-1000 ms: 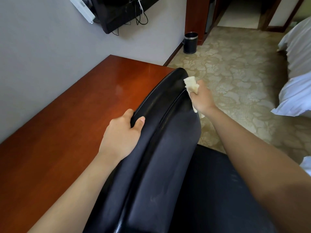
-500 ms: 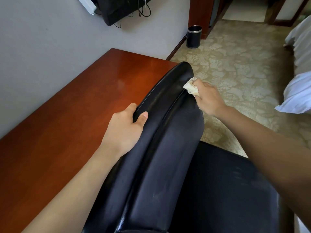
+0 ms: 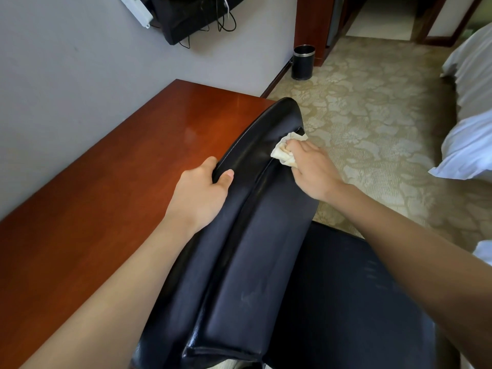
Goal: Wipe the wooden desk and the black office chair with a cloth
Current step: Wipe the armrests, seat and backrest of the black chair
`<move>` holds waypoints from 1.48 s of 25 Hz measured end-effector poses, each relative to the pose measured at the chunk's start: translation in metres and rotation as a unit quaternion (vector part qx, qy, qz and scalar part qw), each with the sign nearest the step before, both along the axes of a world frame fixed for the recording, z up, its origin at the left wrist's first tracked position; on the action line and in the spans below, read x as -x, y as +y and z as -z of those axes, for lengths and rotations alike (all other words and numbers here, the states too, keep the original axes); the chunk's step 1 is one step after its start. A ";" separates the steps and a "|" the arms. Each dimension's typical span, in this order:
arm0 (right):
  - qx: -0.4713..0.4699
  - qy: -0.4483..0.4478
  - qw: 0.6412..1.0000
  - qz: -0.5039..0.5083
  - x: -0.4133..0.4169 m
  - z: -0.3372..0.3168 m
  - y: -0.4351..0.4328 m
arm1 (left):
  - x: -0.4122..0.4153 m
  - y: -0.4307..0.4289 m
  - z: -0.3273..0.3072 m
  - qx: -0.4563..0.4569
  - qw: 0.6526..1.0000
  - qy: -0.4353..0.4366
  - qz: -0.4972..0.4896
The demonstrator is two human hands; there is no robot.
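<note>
**Ann:** Where is your cloth?

**Ben:** It is in your right hand (image 3: 311, 169). Your fingers are curled round the cloth (image 3: 285, 153), and it is bunched up in a pale lump. You press it on the black chair (image 3: 253, 262), near the top of its back, on the side away from the desk.

**Ann:** And your other hand?

**Ben:** Your left hand (image 3: 202, 193) grips the top edge of the chair's back. Your thumb lies on the side you can see. Your fingers go over the edge to the desk side, so their tips are hidden.

**Ann:** Where is the desk?

**Ben:** The wooden desk (image 3: 93, 195) is on your left, along the grey wall (image 3: 66, 89). Its top is shiny and red-brown. The chair's back is right next to its edge. I cannot tell if they touch.

**Ann:** What else is there?

**Ben:** The chair's seat (image 3: 346, 302) is low down, under your right arm. A small black bin (image 3: 303, 62) stands on the flowery carpet (image 3: 386, 115) by the wall, past the far end of the desk. A black screen (image 3: 186, 17) with wires hangs on the wall above the desk. White bedding (image 3: 468, 145) is on your right.
</note>
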State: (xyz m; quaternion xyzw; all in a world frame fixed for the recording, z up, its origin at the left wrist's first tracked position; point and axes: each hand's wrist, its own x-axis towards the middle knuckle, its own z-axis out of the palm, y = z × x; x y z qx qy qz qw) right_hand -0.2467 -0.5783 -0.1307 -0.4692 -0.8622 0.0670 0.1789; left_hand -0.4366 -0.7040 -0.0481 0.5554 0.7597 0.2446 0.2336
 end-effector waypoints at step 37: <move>0.338 0.500 0.733 0.314 0.102 0.136 -0.361 | 0.012 -0.109 0.017 -0.037 0.950 0.264 0.163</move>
